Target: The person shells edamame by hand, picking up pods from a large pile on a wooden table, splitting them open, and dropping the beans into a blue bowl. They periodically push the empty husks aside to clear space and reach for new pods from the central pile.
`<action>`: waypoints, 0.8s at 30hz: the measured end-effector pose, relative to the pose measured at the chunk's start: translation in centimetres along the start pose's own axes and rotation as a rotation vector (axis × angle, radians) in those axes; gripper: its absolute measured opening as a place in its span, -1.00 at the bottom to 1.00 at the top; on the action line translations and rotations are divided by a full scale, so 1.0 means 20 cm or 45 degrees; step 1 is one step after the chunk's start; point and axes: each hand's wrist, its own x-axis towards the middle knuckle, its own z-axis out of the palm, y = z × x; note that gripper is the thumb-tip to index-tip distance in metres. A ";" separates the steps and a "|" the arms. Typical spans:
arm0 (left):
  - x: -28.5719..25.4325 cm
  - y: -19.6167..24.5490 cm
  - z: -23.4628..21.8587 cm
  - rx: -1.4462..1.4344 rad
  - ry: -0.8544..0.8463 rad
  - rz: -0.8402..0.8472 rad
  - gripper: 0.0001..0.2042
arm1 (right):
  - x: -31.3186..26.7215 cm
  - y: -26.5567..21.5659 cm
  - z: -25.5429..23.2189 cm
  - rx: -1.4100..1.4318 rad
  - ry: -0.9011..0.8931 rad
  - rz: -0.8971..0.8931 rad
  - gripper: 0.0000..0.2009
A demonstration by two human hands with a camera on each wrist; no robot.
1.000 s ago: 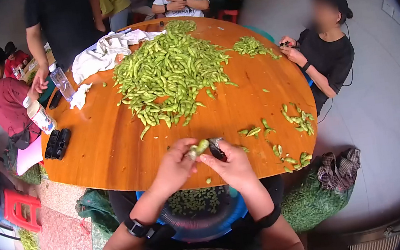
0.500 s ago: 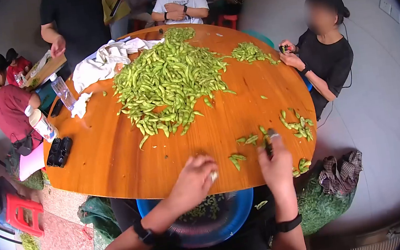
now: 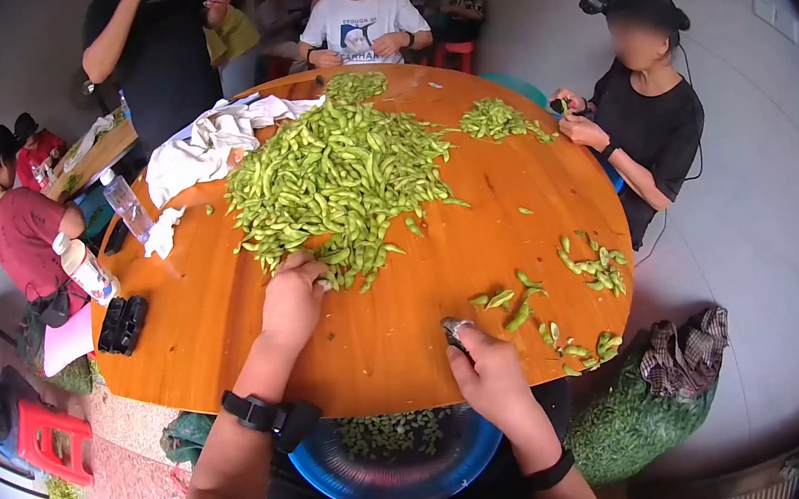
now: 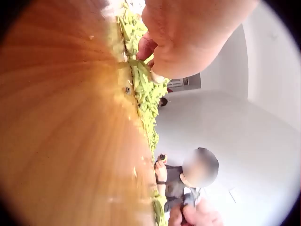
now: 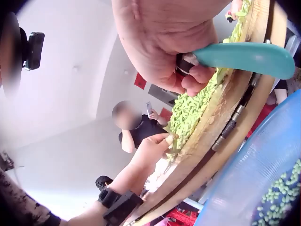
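Note:
At the near edge of a large heap of green soybean pods (image 3: 334,172), my left hand (image 3: 291,297) pinches a pod (image 4: 139,62) between thumb and fingers. Its fingertips are partly hidden among the heap. My right hand (image 3: 493,374) is over the table's near edge, gripping a tool with a teal handle (image 5: 249,59). A dark end of this tool (image 3: 453,329) shows beyond the fingers in the head view; its kind cannot be made out. Below the table edge, a blue basin (image 3: 346,491) holds shelled green beans (image 3: 389,435).
Loose pods (image 3: 520,306) lie right of my right hand on the round wooden table (image 3: 230,342). Two bottles (image 3: 87,270), a black case (image 3: 123,324) and white cloths (image 3: 182,167) sit at left. A person in black (image 3: 651,130) works at right; a full green sack (image 3: 634,420) stands below.
My hands were together at a pod, then parted. The left hand moved forward to the heap; the right went out to the loose pods and came back toward the near edge, still holding the tool.

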 end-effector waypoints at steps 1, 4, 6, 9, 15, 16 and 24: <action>-0.01 0.01 0.00 -0.003 -0.005 0.005 -0.80 | 0.01 -0.01 0.01 -0.003 0.004 0.005 -0.80; -0.11 0.12 -0.02 -0.083 0.097 0.040 -0.75 | 0.02 -0.01 0.05 0.167 -0.050 -0.047 -0.81; -0.19 0.22 -0.02 -0.192 0.006 0.054 -0.74 | 0.04 -0.08 0.03 0.447 -0.201 0.258 -0.81; -0.31 0.28 0.02 -0.625 -0.215 -0.155 -0.71 | 0.06 -0.12 0.04 0.862 -0.380 0.594 -0.83; -0.38 0.38 0.01 -1.186 -0.407 -0.346 -0.62 | 0.05 -0.14 0.04 1.096 -0.491 0.730 -0.92; -0.39 0.38 0.03 -1.171 -0.347 -0.193 -0.58 | 0.04 -0.14 0.04 1.102 -0.501 0.732 -0.92; -0.40 0.41 -0.03 -0.993 -0.402 -0.146 -0.54 | 0.00 -0.12 0.05 1.246 -0.464 0.799 -0.94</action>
